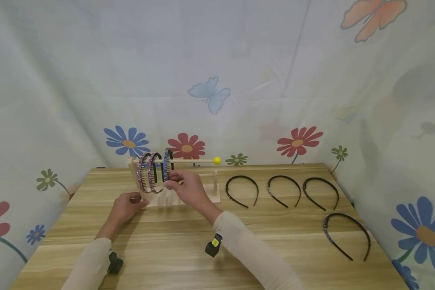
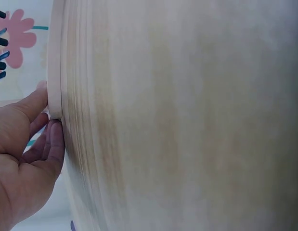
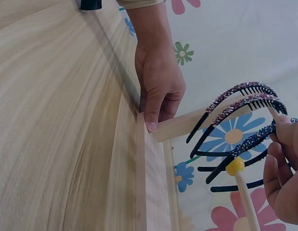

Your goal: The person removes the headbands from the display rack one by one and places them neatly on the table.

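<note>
A wooden rack stands at the back of the table, its upper rod tipped with a yellow ball. Two headbands with pinkish glitter hang toward the rod's left end. Right of them, a blue glittery headband with comb teeth hangs over the rod, and my right hand pinches its front side. At the left end of the rack's base, my left hand grips the wood; in the left wrist view that hand's thumb and fingers close about the base's edge.
On the table's right side lie several dark headbands, among them a plain-looking one nearest the rack and a glittery one closer to the front. A flowered cloth hangs behind and along both sides of the wood-grain table.
</note>
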Demonstrator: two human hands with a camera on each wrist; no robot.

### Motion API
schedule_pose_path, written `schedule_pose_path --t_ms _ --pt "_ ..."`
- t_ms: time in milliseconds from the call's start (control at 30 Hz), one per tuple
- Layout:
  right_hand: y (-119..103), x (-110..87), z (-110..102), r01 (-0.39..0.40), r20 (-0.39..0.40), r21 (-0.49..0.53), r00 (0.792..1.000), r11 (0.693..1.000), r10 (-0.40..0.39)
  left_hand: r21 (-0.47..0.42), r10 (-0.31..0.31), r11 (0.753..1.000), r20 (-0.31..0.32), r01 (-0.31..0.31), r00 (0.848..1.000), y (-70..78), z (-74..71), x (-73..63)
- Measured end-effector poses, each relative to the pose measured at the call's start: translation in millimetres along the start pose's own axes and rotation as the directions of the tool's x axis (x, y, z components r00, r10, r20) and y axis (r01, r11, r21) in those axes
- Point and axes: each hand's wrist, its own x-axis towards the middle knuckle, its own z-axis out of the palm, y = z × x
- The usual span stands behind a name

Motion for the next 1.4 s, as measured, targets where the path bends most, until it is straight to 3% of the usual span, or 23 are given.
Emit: schedule_pose_path --t_ms 333,1400 --pt "-6.3 -1.4 -13.4 -0.005 -0.016 -0.009 1.000 1.000 0.005 0.006 0.036 0.999 -0.005 -0.036 0.999 -3.2 0.2 0.5" --pt "-30.2 -11.0 -62.0 0.075 -0.059 -0.015 0.995 0.997 -0.075 -0.002 0.028 1.000 0.016 -0.028 0.999 -4.6 2.2 3.2"
